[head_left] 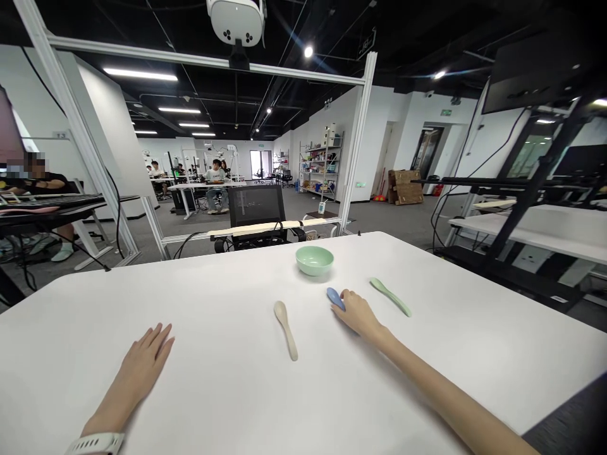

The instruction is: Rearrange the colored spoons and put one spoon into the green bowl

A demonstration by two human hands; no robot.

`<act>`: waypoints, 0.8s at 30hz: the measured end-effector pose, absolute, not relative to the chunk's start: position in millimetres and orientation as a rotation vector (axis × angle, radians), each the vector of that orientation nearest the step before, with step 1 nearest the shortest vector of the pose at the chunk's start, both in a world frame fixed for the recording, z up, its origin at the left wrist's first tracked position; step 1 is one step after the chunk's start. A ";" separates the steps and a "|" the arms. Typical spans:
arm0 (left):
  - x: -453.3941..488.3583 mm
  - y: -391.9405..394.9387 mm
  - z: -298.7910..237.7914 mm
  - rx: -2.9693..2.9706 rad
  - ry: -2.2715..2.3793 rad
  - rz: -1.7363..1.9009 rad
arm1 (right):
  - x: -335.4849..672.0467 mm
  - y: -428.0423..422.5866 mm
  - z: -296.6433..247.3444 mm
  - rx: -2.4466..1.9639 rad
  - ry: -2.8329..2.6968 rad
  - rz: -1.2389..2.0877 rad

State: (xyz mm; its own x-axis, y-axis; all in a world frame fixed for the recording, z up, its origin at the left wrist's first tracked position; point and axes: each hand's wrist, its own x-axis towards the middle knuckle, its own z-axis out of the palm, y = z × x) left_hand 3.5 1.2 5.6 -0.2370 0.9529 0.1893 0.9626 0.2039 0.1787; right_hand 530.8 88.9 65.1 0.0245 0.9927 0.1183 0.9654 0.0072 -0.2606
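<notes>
1. Tabletop [213,392] bright, near-white, evenly lit; ceiling [275,31] mostly black, so contrast is high.
2. Light from overhead: strip light [141,74] at upper left, plus a spotlight [308,51] throwing bluish flare streaks.
3. Shadows soft, faint under bowl [315,262] and right hand [360,314].
4. Wide-angle distortion: right frame post [356,144] leans, edges stretch. Top-right corner near black.
5. Distant shelving [322,163] soft on detail; pixelated patch far left.

The left hand [142,366] lies flat, palm down, while the right arm [439,382] stretches forward, right hand [356,313] curled.
</notes>
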 end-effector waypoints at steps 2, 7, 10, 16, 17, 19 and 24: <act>1.5 2.3 2.4 -1.912 -2.402 -0.420 | 540.4 88.3 58.2 -1.947 -1.987 0.301; -0.8 3.6 -0.5 -1.920 -2.428 -0.430 | 570.1 96.7 46.6 -1.789 -1.872 0.380; -4.0 5.2 -4.0 -1.919 -2.424 -0.442 | 599.0 106.9 45.4 -1.768 -1.873 0.314; -16.4 9.7 -18.6 -1.925 -2.384 -0.484 | 652.9 126.3 41.0 -1.934 -1.935 0.012; -17.8 10.1 -20.2 -1.925 -2.378 -0.498 | 658.1 128.7 39.0 -1.948 -1.952 -0.037; -19.3 10.6 -22.0 -1.927 -2.370 -0.515 | 665.2 132.2 34.8 -1.966 -1.989 -0.121; -19.6 10.9 -22.6 -1.932 -2.374 -0.508 | 674.8 136.1 27.8 -2.005 -2.026 -0.245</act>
State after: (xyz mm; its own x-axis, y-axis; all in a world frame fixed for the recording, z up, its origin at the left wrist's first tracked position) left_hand -19.6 10.9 -22.6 -0.2241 0.9463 0.2332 0.9589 0.1713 0.2263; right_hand 674.8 136.1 27.8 0.0020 0.9494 0.3139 0.9969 0.0227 -0.0750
